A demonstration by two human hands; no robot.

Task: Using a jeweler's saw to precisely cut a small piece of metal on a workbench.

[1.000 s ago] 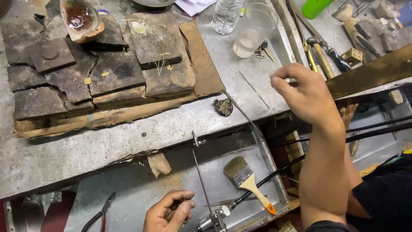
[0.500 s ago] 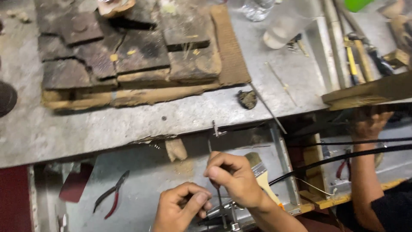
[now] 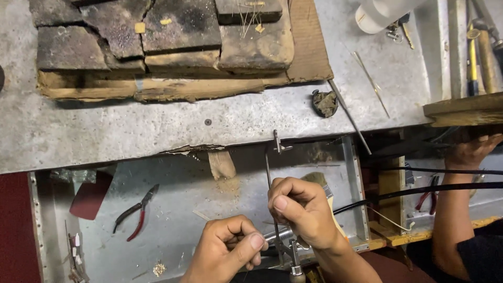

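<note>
Both of the person's hands are bare: the left hand [image 3: 228,246] wears no glove, ring or watch, and the right hand [image 3: 304,212] is likewise uncovered, with short, plain fingernails. Below the right hand, the wrist and forearm show no sleeve or band as far as the picture's lower edge.
</note>
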